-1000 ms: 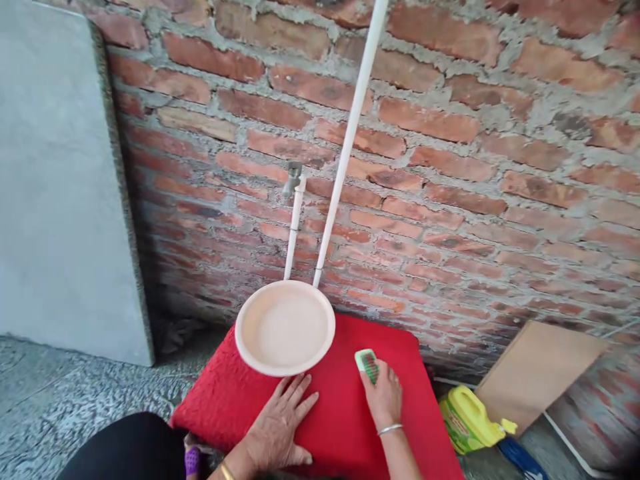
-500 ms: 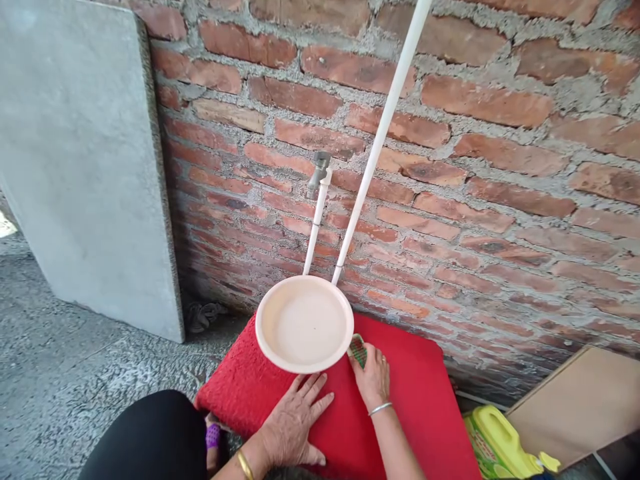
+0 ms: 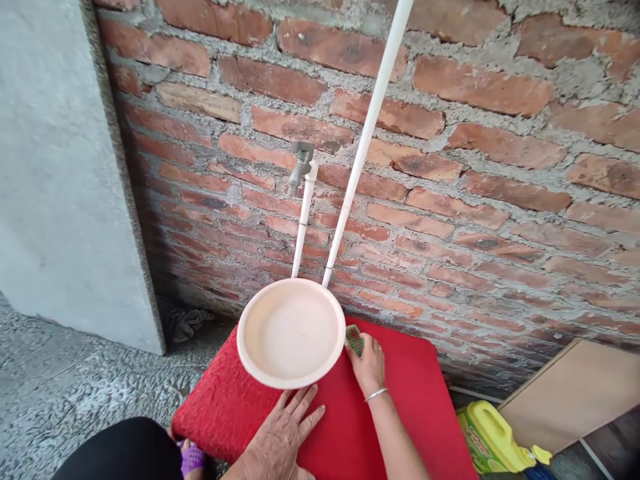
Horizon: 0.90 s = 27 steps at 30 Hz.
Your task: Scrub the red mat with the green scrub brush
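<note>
A pale cream basin [image 3: 291, 333] rests on a red fabric cover [image 3: 320, 433]. My left hand [image 3: 285, 430] lies flat on the fabric just in front of the basin, fingers spread, fingertips close to its rim. At the basin's right side, my right hand [image 3: 369, 363] grips a small green scrub brush [image 3: 355, 340]. The brush is close against the rim; whether it touches I cannot tell. Part of it is hidden behind my fingers.
A grey tap [image 3: 301, 165] on a white pipe rises behind the basin, beside a longer white pipe [image 3: 367, 133] along the brick wall. At left leans a concrete slab [image 3: 75, 167]. A yellow jug [image 3: 493, 437] and a tan board [image 3: 575, 393] are at lower right.
The view has shifted, so the basin, tap and slab sit further left in the picture. Both hands keep nearly the same places by the basin, and the brush stays in my right hand.
</note>
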### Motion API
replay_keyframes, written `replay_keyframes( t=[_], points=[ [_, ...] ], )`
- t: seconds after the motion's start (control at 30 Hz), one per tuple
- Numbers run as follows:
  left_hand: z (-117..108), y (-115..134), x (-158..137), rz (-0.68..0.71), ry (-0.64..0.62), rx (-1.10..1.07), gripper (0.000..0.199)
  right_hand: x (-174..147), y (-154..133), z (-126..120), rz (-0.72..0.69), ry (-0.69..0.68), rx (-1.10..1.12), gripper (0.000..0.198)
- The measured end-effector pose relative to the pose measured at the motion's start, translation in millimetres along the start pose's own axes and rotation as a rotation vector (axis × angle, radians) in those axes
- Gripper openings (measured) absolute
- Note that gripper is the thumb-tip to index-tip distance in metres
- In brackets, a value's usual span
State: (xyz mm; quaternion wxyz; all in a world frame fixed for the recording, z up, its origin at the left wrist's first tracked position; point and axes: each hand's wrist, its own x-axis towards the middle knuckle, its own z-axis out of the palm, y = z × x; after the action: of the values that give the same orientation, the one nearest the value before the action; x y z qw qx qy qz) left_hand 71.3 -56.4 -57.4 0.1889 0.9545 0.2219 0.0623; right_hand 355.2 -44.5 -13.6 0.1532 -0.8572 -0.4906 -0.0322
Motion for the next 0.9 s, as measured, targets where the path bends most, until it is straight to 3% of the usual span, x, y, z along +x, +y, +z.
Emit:
replay_keyframes(
  t=[0.07, 0.13, 0.33, 0.47, 0.57, 0.63, 0.7, 0.9],
  points=[
    [4.9, -3.4, 0.3, 0.016, 0.020, 0.077, 0.108, 8.8, -8.1, 7.9, -0.046, -0.005, 0.017, 0.039],
    [9.1, -5.7, 1.1, 0.020, 0.025, 0.157, 0.107, 21.7, 1.4, 7.2, -0.023, -0.002, 0.011, 0.039],
    [17.2, -8.3, 2.8, 0.021, 0.039, 0.194, 0.107, 49.5, 103.8, -34.4, 0.299, 0.045, -0.070, 0.046],
    [13.2, -6.6, 2.7, 0.016, 0.031, 0.114, 0.107, 29.8, 170.5, -70.1, 0.571, 0.098, -0.093, 0.057],
    [8.2, -4.7, 2.3, 0.014, 0.031, 0.073, 0.107, 9.3, 185.6, -80.1, 0.640, 0.143, -0.068, 0.061],
    [6.5, -4.5, 2.1, 0.012, 0.027, 0.064, 0.107, 0.2, 173.0, -74.2, 0.575, 0.165, -0.022, 0.058],
    [7.7, -6.2, 2.1, 0.016, 0.031, 0.070, 0.110, -5.5, 142.9, -59.9, 0.452, 0.170, 0.040, 0.053],
    [29.4, -26.8, 6.3, 0.077, 0.101, 0.166, 0.107, -20.9, 8.5, -7.3, 0.040, 0.120, 0.176, 0.035]
  ],
)
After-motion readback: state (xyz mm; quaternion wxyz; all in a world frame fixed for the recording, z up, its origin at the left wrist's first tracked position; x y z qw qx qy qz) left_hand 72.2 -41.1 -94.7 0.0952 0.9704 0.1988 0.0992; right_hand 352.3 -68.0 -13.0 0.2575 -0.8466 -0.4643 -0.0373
